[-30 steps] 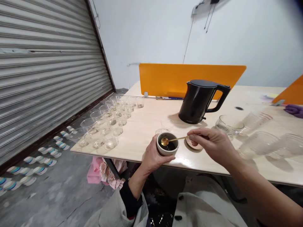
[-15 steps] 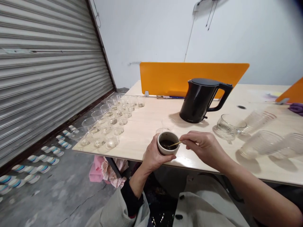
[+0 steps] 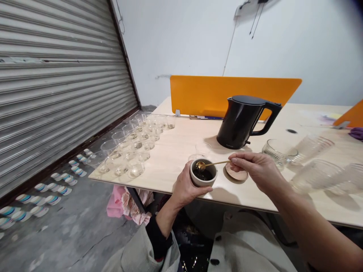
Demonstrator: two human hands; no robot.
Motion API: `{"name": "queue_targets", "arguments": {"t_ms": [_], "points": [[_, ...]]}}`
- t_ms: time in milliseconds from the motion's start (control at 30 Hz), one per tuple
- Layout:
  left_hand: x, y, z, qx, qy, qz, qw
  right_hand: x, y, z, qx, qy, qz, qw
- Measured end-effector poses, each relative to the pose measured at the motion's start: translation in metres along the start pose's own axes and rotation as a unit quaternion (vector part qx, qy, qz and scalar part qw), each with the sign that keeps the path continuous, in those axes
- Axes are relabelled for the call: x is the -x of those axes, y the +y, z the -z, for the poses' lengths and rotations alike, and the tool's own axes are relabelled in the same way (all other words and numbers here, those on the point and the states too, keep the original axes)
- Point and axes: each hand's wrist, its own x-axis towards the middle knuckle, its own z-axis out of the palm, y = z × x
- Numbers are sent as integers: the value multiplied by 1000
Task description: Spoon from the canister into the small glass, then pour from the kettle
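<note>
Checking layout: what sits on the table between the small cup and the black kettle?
In the head view, two small clear glasses stand between the cup and the kettle.

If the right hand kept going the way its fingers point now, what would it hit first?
The right hand points left along the gold spoon, so it would likely meet the rim of the small grey ceramic cup held by the left hand; depth is uncertain.
</note>
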Motion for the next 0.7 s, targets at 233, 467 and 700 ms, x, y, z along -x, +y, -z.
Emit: {"name": "queue_targets", "arguments": {"t_ms": [233,467,700], "points": [[1,0,0,0,-3,4,1000,12,-7,-12,68,-12,97,993],[0,-1,0,0,-2,1,1000,12,-5,-19,2,7,44,999],[1,0,0,-1,-1,13,1000,5,12,-14,-56,2,3,998]]}}
